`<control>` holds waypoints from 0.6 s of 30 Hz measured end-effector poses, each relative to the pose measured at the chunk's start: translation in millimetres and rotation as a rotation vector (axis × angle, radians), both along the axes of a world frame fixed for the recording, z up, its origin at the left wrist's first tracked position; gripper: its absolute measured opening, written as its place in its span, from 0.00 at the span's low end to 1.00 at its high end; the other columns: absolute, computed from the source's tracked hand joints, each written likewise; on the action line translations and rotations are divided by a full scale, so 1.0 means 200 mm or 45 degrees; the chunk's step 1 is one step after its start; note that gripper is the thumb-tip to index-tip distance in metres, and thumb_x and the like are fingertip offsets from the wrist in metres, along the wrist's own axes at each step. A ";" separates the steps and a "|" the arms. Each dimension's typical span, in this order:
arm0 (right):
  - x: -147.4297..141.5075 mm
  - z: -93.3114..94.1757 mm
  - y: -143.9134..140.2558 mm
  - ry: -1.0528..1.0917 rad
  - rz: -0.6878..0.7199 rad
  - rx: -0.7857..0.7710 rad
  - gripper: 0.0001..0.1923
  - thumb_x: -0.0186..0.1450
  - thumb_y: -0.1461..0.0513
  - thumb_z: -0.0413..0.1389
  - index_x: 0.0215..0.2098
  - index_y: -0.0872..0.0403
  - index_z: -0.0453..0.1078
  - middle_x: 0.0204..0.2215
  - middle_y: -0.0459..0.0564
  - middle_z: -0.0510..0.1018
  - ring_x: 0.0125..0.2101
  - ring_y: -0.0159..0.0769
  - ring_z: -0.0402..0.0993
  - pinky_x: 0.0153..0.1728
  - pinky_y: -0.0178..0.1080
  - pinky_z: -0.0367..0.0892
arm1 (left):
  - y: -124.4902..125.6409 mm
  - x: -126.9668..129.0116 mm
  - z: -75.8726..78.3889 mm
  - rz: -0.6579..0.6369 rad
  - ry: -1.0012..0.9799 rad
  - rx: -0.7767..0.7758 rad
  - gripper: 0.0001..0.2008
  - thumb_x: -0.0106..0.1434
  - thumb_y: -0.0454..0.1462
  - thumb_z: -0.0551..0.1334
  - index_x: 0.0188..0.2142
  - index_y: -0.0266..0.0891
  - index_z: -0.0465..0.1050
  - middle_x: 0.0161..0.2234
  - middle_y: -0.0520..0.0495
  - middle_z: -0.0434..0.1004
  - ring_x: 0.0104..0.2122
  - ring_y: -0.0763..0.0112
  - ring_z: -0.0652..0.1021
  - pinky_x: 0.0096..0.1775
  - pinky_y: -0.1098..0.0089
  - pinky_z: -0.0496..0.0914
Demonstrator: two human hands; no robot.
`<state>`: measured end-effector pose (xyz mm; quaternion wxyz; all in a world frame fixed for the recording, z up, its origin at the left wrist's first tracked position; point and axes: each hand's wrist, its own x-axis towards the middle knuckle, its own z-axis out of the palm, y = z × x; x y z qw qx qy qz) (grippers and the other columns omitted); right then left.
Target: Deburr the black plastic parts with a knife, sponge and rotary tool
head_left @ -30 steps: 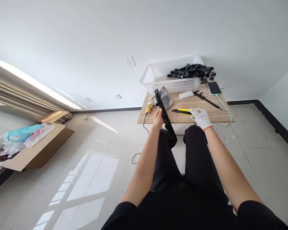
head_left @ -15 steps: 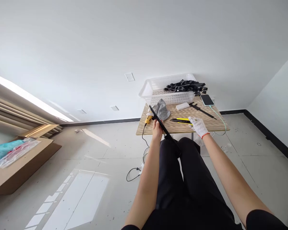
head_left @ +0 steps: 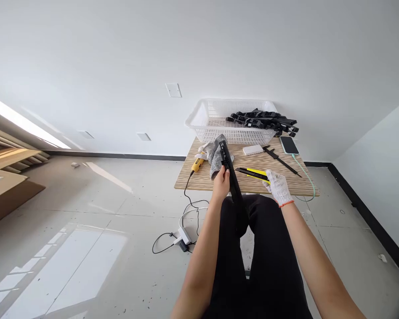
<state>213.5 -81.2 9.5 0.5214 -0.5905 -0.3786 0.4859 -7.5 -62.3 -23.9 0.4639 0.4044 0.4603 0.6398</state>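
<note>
My left hand (head_left: 221,182), bare, is closed around a long black plastic strip (head_left: 232,177) that slants from above the table down to my lap. My right hand (head_left: 278,188) wears a white knit glove with an orange cuff and grips a yellow and black utility knife (head_left: 254,173). The knife's dark blade end points left, close to the strip but apart from it. Behind the strip lies a crumpled grey cloth (head_left: 215,156). Beside that cloth are a white glove (head_left: 204,149) and a yellow corded tool (head_left: 197,165).
A white plastic basket (head_left: 199,133) holding several black strips (head_left: 262,120) stands at the table's (head_left: 186,181) back. A white box (head_left: 252,150), a black caliper (head_left: 281,160) and a phone (head_left: 289,145) on a cable lie on the right. A power strip (head_left: 185,235) sits on the floor.
The black strip has turned in my left hand, so its slotted face now shows and it stands steeper. My right hand still holds the knife. The camera view has shifted.
</note>
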 end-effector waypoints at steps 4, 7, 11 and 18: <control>0.01 -0.02 -0.02 0.003 -0.054 0.007 0.21 0.53 0.45 0.67 0.27 0.51 0.69 0.24 0.46 0.74 0.21 0.31 0.74 0.17 0.30 0.66 | 0.00 0.03 0.04 0.022 0.165 -0.019 0.15 0.60 0.50 0.70 0.33 0.42 0.76 0.25 0.50 0.72 0.37 0.62 0.76 0.43 0.68 0.68; 0.01 -0.02 -0.02 0.057 -0.086 0.004 0.20 0.54 0.46 0.67 0.29 0.51 0.69 0.26 0.48 0.75 0.24 0.34 0.76 0.20 0.32 0.70 | 0.01 0.04 0.05 0.020 0.402 -0.028 0.19 0.60 0.54 0.69 0.27 0.42 0.72 0.20 0.54 0.62 0.26 0.70 0.69 0.34 0.71 0.65; 0.03 -0.01 0.00 0.080 -0.131 -0.023 0.19 0.55 0.46 0.66 0.29 0.50 0.68 0.27 0.48 0.74 0.27 0.36 0.78 0.20 0.32 0.71 | 0.02 0.04 0.06 -0.143 0.399 -0.019 0.20 0.61 0.53 0.68 0.28 0.39 0.73 0.23 0.53 0.69 0.26 0.72 0.70 0.31 0.72 0.64; 0.11 0.03 0.05 0.041 -0.197 -0.030 0.20 0.56 0.46 0.64 0.27 0.49 0.64 0.29 0.49 0.73 0.28 0.36 0.76 0.23 0.34 0.75 | 0.01 0.04 0.08 -0.330 0.201 -0.068 0.16 0.58 0.42 0.73 0.41 0.39 0.74 0.32 0.47 0.80 0.32 0.66 0.79 0.34 0.69 0.71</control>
